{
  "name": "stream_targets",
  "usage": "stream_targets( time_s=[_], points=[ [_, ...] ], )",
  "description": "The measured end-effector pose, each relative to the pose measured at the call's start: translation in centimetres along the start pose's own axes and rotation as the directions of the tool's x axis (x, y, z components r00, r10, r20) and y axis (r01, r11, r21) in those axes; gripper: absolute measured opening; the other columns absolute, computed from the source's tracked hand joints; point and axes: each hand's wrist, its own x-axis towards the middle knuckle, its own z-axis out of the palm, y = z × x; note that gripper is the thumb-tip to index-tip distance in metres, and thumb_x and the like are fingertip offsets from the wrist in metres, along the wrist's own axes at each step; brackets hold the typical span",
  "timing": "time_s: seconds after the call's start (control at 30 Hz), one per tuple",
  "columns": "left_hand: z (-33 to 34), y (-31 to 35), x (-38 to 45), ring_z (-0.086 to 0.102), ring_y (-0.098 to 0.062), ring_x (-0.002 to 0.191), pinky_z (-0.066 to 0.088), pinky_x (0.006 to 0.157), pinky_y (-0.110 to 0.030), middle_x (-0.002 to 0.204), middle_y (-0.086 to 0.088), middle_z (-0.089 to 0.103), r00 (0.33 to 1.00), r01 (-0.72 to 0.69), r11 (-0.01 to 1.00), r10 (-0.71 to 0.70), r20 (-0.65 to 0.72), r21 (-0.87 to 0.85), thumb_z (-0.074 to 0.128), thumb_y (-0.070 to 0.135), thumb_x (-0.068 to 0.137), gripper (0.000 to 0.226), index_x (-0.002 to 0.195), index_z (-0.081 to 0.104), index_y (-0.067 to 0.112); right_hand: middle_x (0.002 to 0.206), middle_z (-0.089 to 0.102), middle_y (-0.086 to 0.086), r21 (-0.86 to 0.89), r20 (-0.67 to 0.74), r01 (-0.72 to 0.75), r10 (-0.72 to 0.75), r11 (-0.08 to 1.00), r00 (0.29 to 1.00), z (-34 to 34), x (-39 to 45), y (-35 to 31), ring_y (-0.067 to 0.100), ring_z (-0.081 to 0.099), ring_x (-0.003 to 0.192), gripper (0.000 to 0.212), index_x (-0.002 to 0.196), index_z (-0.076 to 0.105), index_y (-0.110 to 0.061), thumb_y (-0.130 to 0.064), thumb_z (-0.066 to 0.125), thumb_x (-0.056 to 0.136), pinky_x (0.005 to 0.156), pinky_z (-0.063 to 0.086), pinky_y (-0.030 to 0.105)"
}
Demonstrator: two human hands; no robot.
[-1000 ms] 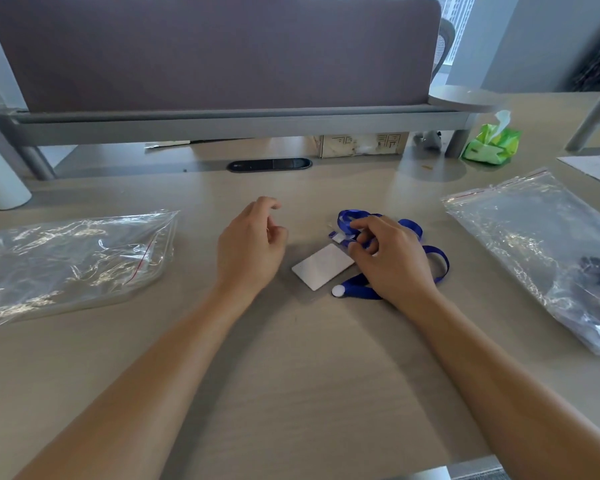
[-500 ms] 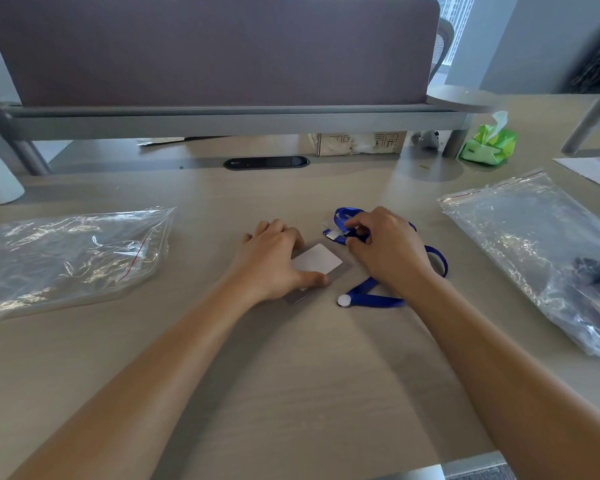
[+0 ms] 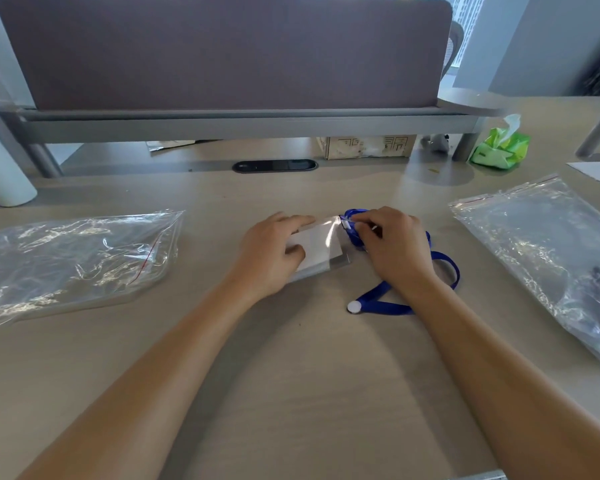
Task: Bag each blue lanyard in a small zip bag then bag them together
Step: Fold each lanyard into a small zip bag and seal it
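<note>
At desk [image 3: 291, 393] centre, a clear badge sleeve with a white card [image 3: 317, 249] is gripped at its left end by the left hand [image 3: 269, 252], thumb on top. The blue lanyard [image 3: 395, 303], lying just right of it, is pinched at its clip end by the curled right hand [image 3: 394, 245]. Large zip bags [image 3: 73, 261] are noted well apart at either side.

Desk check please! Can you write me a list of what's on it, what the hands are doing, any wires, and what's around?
Surface: tan wooden desk.
Job's things: blue lanyard with white badge card; large clear zip bag at left, another zip bag at right holding something dark.
Clutter: green tissue pack, cardboard box, white cylinder.
Hands: left hand holds the card; right hand pinches the lanyard clip end.
Cables: nothing seen; only a grommet slot.
Surroundings: brown divider panel, window beyond.
</note>
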Motion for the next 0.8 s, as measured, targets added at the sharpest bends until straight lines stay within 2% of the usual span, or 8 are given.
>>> stream_targets(
  time_s=[0.13,0.23,0.33,0.4,0.5,0.67,0.73,0.8],
  points=[
    [0.2,0.1,-0.2,0.061,-0.019,0.109,0.053,0.090,-0.038,0.123,0.001,0.066,0.997,-0.030,0.999,0.027,-0.073,-0.038,0.063,0.005,0.087,0.050,0.134,0.059,0.022,0.088,0.074,-0.016,0.290,-0.073,-0.109,0.136,0.951,0.988,-0.9,-0.3,0.0,0.003,0.067,0.082,0.010,0.096,0.078,-0.026,-0.022,0.069,0.096,0.073,0.057,0.027],
    [0.1,0.1,-0.2,0.065,-0.016,0.095,0.055,0.084,-0.038,0.104,0.003,0.069,0.983,-0.044,0.995,0.028,-0.183,-0.086,0.066,0.006,0.087,0.033,0.117,0.064,0.019,0.086,0.074,-0.017,0.449,-0.072,-0.125,0.176,0.885,0.982,-2.4,-0.4,-0.7,0.001,0.068,0.079,0.010,0.089,0.075,-0.026,-0.017,0.073,0.093,0.072,0.054,0.019],
    [-0.4,0.1,-0.1,0.062,-0.012,0.086,0.054,0.080,-0.038,0.098,0.004,0.071,0.946,-0.122,0.990,0.096,-0.311,-0.066,0.066,0.000,0.086,0.024,0.105,0.071,0.013,0.087,0.076,-0.009,0.545,-0.015,-0.109,0.139,0.831,0.990,-4.2,-0.4,-1.7,0.009,0.072,0.074,0.008,0.090,0.074,-0.019,-0.012,0.072,0.094,0.070,0.059,0.023],
    [-0.6,0.0,-0.1,0.059,-0.014,0.087,0.052,0.080,-0.038,0.097,0.003,0.070,0.922,-0.155,0.988,0.140,-0.362,-0.013,0.064,-0.001,0.086,0.022,0.102,0.072,0.012,0.088,0.076,-0.003,0.579,0.020,-0.087,0.092,0.811,0.996,-5.2,-0.6,-2.5,0.015,0.074,0.072,0.006,0.094,0.073,-0.013,-0.008,0.071,0.095,0.067,0.058,0.021],
    [-0.7,0.1,0.0,0.061,-0.019,0.093,0.050,0.082,-0.033,0.099,0.000,0.068,0.892,-0.194,0.980,0.192,-0.410,0.036,0.062,-0.002,0.088,0.021,0.102,0.072,0.010,0.088,0.076,0.002,0.613,0.038,-0.047,0.031,0.789,0.999,-6.2,-1.1,-3.9,0.014,0.073,0.067,0.006,0.099,0.073,-0.007,-0.005,0.069,0.096,0.065,0.055,0.017],
    [-1.1,1.1,-0.2,0.054,0.000,0.089,0.042,0.081,-0.009,0.096,0.011,0.064,0.886,-0.275,0.961,0.244,-0.395,-0.023,0.064,-0.006,0.086,0.023,0.100,0.073,0.011,0.084,0.079,0.001,0.611,0.040,-0.001,-0.030,0.792,0.999,-6.9,-0.9,-5.8,0.015,0.074,0.070,0.014,0.108,0.072,-0.012,-0.011,0.073,0.094,0.070,0.061,0.024],
    [-1.1,1.5,-0.3,0.055,-0.001,0.085,0.044,0.079,-0.011,0.093,0.010,0.065,0.889,-0.327,0.944,0.291,-0.353,-0.047,0.065,-0.006,0.084,0.021,0.097,0.073,0.010,0.083,0.079,-0.001,0.591,0.038,0.010,-0.040,0.806,0.998,-6.8,-0.4,-6.2,0.016,0.074,0.072,0.018,0.111,0.069,-0.013,-0.013,0.074,0.093,0.072,0.060,0.023],
    [-1.1,2.0,-0.5,0.060,-0.005,0.084,0.048,0.077,-0.020,0.093,0.007,0.070,0.904,-0.331,0.936,0.278,-0.325,-0.122,0.064,-0.004,0.084,0.020,0.096,0.073,0.010,0.081,0.079,-0.001,0.563,0.046,0.002,-0.033,0.827,0.998,-6.4,0.3,-6.4,0.015,0.074,0.071,0.019,0.108,0.065,-0.013,-0.013,0.076,0.092,0.069,0.059,0.021]
  ],
)
